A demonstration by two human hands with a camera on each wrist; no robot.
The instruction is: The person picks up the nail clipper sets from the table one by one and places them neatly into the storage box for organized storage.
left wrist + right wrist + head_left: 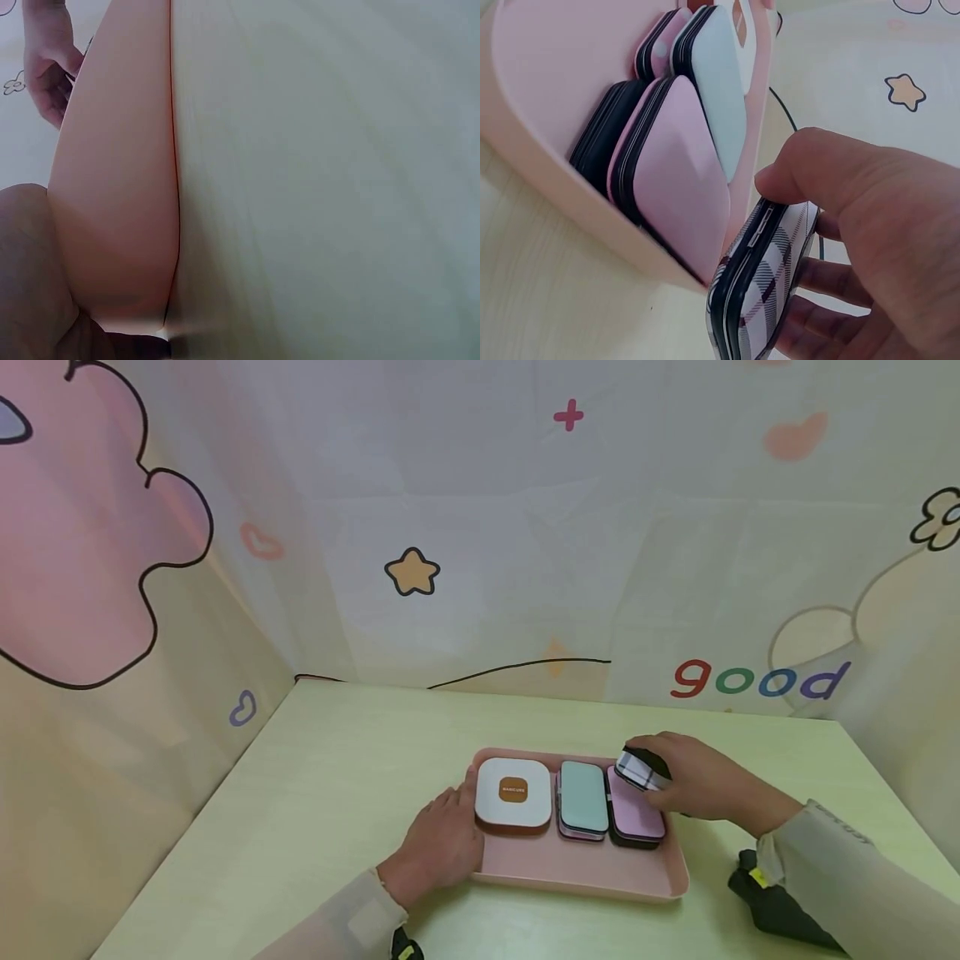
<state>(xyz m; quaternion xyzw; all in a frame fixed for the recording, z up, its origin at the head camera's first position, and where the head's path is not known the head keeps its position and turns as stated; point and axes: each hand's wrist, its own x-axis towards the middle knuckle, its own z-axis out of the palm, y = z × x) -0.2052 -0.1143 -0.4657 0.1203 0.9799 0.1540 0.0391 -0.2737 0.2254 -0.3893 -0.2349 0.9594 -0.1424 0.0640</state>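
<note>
My right hand [693, 777] grips a small black-and-white plaid clasp case [761, 281], thumb on one side and fingers on the other. It is tilted above the back right corner of a pink tray [577, 868], overlapping a pink case [636, 806] in the head view. That pink case lies on a black one [604, 131]. Beside it a mint-green case [584, 797] rests on a dotted pink one [660, 49]. A white square box [513, 814] with a brown label occupies the tray's left part. Against the tray's left side, my left hand [444, 839] rests with fingers extended along the rim.
The tray stands on a pale wooden table [322, 777]. A dark object with a yellow patch [783, 906] lies by the right sleeve. Behind the table hangs a printed cloth [487, 527] with a star and the word "good".
</note>
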